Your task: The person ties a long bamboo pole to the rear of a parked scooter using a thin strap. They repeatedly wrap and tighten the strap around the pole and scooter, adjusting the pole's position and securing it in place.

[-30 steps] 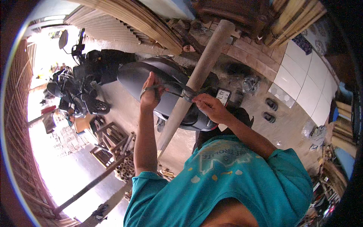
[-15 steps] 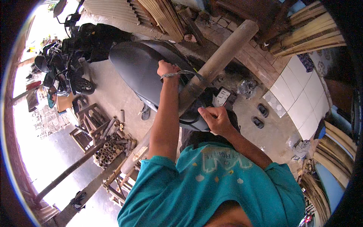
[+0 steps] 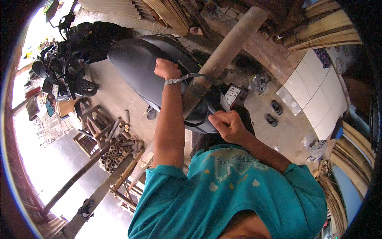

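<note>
Across pole (image 3: 229, 44) | strip (image 3: 188, 76) | L hand (image 3: 167, 68) – R hand (image 3: 230, 124) | farther apart vs prev.

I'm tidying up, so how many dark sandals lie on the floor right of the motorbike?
2: the upper sandal, and the lower sandal below-left of it. Others there may be hidden.

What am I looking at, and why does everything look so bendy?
There's no robot here, just a person using their left hand and right hand. A wide camera worn on their head looks down, and it bends straight edges near the rim. Both hands are closed. A grey strip crosses the left wrist and runs to a thick pole. I can't see if the right hand holds anything. Beyond the pole is a motorbike's dark seat. Dark sandals lie on the floor.
</note>
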Available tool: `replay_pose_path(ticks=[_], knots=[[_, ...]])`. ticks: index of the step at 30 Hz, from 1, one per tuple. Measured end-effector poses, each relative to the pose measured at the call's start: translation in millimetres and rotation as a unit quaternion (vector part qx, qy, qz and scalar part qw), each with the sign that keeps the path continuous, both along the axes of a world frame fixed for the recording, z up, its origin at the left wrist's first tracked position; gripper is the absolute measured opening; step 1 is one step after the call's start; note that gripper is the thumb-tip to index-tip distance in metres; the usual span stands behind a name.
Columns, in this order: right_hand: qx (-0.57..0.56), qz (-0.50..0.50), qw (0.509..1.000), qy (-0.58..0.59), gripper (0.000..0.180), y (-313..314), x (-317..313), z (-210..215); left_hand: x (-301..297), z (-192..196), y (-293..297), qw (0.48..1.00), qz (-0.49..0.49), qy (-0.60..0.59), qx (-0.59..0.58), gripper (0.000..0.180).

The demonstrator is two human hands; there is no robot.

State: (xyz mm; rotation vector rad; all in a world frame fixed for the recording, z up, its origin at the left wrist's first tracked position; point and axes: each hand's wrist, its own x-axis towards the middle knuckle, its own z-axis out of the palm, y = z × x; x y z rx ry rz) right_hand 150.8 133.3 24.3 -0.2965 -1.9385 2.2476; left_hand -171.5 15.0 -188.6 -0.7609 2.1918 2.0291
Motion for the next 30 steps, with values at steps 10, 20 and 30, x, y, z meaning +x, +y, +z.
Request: replay_pose_path(ticks=[10,20,30], knots=[[0.161,0.02,0.978,-0.128,0.052,7,-45,31,12,159,-9,0.85,-0.491,-0.077,-0.173,0.043],[0.366,-0.066,0.911,-0.177,0.051,-10,-120,21,42,371,82,0.084,-0.838,0.364,-0.398,0.02],[0.048,-0.033,0.944,-0.323,0.051,27,-112,4,74,335,-37,0.167,-0.858,0.36,-0.326,0.027]])
